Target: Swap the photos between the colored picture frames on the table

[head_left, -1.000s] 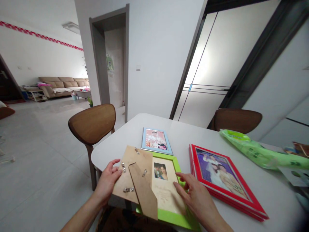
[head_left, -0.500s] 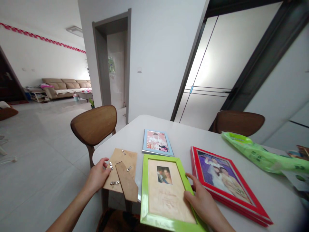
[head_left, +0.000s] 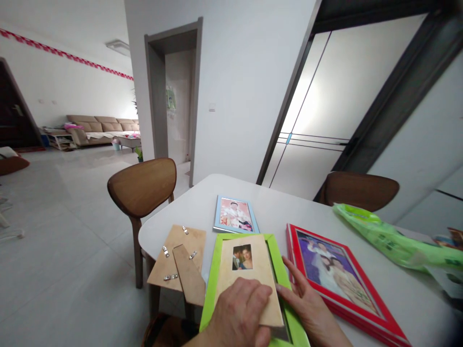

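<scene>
Green picture frame [head_left: 212,289]: lies flat at the lower centre of the head view, on the near edge of a white table [head_left: 278,207]. Holds a tan card mat [head_left: 249,274] with a small photo of two people in its upper half. Mat slightly askew, its lower right corner over the frame's right rail.

Left hand [head_left: 238,313]: enters from the bottom edge, palm down, knuckles up, fingers bent onto the lower part of the mat. Fingertips hidden, so cannot tell whether pinching the card or only pressing on it.

Right hand [head_left: 307,308]: lower right of centre, open, fingers stretched flat along the frame's right rail, between it and a red frame [head_left: 336,274] lying face up.

Left of the green frame: plywood backing board [head_left: 181,262] with a stand leg and small metal clips, clip side up, overhanging the table edge, apart from both hands.

Just beyond the top rail: small blue frame [head_left: 235,214], photo face up.

Far right: long green plastic packet [head_left: 390,236].

Behind the table: two wooden chairs, one at centre left [head_left: 142,185], one at right [head_left: 358,190].

Upper left, in the far room: beige sofa [head_left: 97,127].
</scene>
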